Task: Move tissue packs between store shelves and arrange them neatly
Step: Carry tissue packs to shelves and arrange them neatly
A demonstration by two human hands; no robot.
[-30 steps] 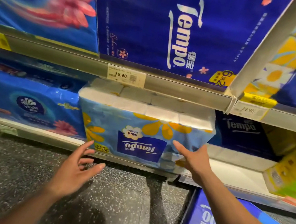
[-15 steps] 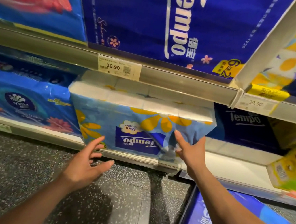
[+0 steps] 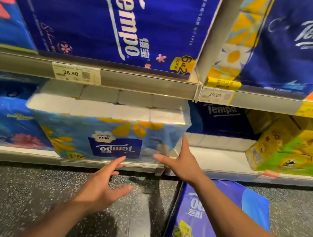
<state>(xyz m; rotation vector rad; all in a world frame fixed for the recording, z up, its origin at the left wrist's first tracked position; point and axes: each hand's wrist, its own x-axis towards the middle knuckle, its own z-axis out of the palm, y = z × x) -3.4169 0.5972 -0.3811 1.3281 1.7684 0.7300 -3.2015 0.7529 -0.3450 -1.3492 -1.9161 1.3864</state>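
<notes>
Supermarket shelving crowded with tissue packs stands over a speckled floor (image 3: 7, 197). The light-blue flowered pack (image 3: 109, 131) sits at the front edge of the lower shelf (image 3: 103, 166) with its print upside down and its right end at the shelf's right corner. The right hand (image 3: 183, 163) is against that pack's lower right corner, its fingers (image 3: 184, 145) spread wide and straight and gripping nothing. The left hand (image 3: 100, 189) hovers just in front of the shelf edge below the pack's middle, its fingers open, loose and empty. This pack looks placed, and I judge it is being squared up rather than carried. A purple pack (image 3: 213, 218) lies flat on the floor near the neighbouring shelf's front edge, so at least that one seems left to shelve.
</notes>
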